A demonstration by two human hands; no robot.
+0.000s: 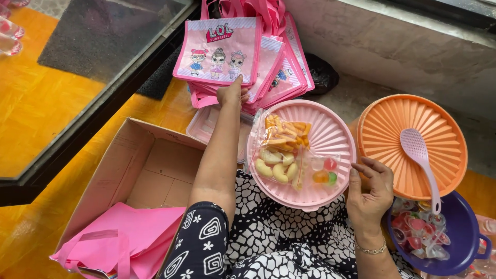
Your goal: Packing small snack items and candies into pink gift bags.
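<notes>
The clear box [206, 124] at nine o'clock of the pink lid [330, 137] is mostly hidden under the left arm, and its contents cannot be made out. The left hand [231, 95] reaches to twelve o'clock, fingers pinching the lower edge of the front pink bag [219, 49] in a stack. The right hand [368, 191], fingers loosely curled, touches the lid's rim at four o'clock; snack packets [281, 150] lie on it. At three o'clock an orange lid [382, 129] carries a pink spoon [419, 155]; the purple bowl [465, 232] is cut off. A cardboard box [134, 155] sits on the yellow floor [41, 103]
</notes>
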